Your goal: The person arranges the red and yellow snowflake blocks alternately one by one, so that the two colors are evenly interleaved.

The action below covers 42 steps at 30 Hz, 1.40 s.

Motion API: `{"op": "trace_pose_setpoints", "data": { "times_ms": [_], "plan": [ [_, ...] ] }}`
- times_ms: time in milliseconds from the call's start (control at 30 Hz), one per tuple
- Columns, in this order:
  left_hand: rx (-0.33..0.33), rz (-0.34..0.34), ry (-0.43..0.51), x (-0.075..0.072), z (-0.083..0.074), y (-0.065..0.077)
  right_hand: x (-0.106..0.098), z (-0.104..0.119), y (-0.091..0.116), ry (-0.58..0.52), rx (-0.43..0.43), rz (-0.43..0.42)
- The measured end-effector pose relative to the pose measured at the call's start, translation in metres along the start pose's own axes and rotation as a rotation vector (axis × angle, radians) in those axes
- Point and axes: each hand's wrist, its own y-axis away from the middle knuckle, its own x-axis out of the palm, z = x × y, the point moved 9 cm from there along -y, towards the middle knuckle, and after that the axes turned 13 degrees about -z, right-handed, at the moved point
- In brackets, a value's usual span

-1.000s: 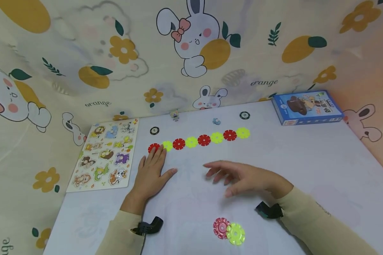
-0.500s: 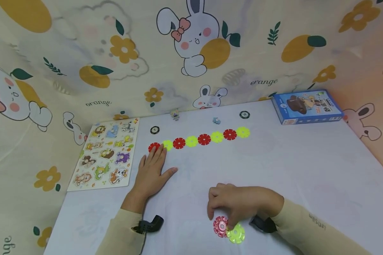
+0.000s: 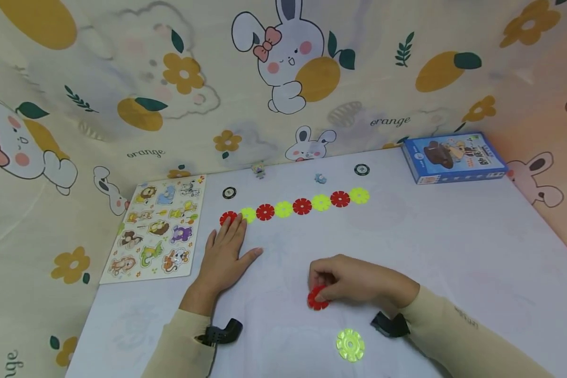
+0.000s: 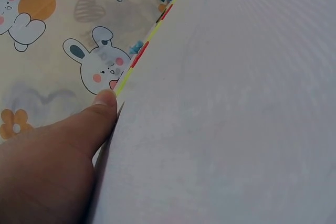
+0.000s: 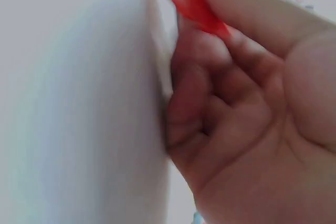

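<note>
A row of notched plastic discs, red and yellow-green in turn, runs across the table; a red disc (image 3: 265, 212) and a yellow-green disc (image 3: 283, 209) are among them. My left hand (image 3: 224, 262) lies flat with fingers spread, its fingertips over the red disc (image 3: 228, 217) at the row's left end. Between thumb and fingers my right hand (image 3: 359, 278) pinches another red disc (image 3: 317, 299), close over the table in front of the row. The right wrist view shows this red disc (image 5: 197, 6) in the curled fingers. One yellow-green disc (image 3: 350, 345) lies nearer the front edge.
At the left lies an animal puzzle board (image 3: 156, 228). Behind the row stand two small figures, one yellowish (image 3: 258, 169) and one blue (image 3: 320, 178), and two black round tokens, left (image 3: 229, 192) and right (image 3: 361, 169). A blue box (image 3: 455, 158) lies at the back right.
My right hand came down to the two loose discs near the front, took the red one and lifted it away from the yellow-green one, toward the row. The left hand stayed put.
</note>
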Motion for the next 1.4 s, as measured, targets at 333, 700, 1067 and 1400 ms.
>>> {"op": "trace_pose_setpoints", "data": {
  "times_ms": [333,700,1067,1400],
  "plan": [
    [-0.002,-0.006,-0.016,-0.001,0.0,-0.001,-0.093,-0.039,-0.003,-0.063,0.115,-0.511],
    [-0.004,0.005,-0.01,0.0,0.0,0.0,-0.202,-0.113,0.047,-0.057,0.357,-0.978],
    [0.001,-0.004,-0.017,-0.001,-0.001,-0.001,-0.191,-0.101,0.031,0.51,0.244,-0.707],
    [-0.003,-0.002,-0.019,-0.001,-0.001,-0.001,-0.184,-0.103,0.028,0.645,0.262,-0.665]
  ]
}}
